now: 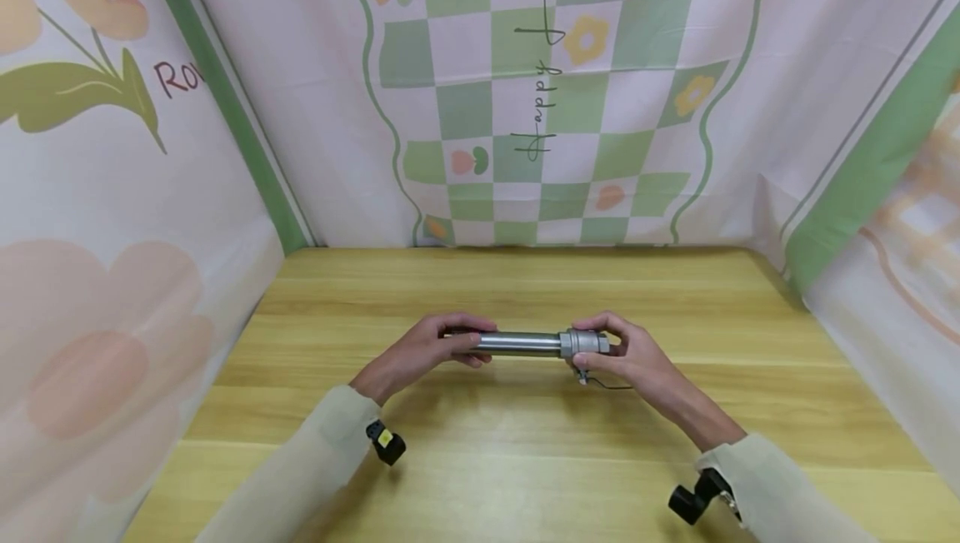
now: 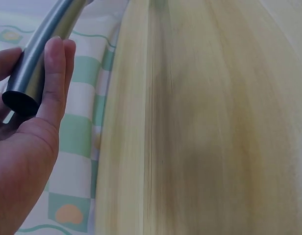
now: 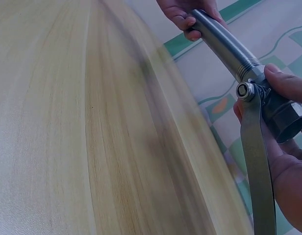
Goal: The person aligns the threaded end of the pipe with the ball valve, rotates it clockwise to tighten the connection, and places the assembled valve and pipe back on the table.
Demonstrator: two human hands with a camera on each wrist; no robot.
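A straight steel pipe lies level between both hands, above the wooden table. My left hand grips its left end between thumb and fingers; the open end of the pipe faces the left wrist camera. At the other end sits a metal ball valve, held by my right hand with thumb and fingers around its body. Threads show on the pipe where it meets the valve in the right wrist view. A flat lever handle, fixed by a nut, hangs from the valve toward the camera.
The wooden table spreads beneath both hands. Printed cloth hangs behind it, with more cloth at the left and right sides. Black wrist cameras sit on both sleeves.
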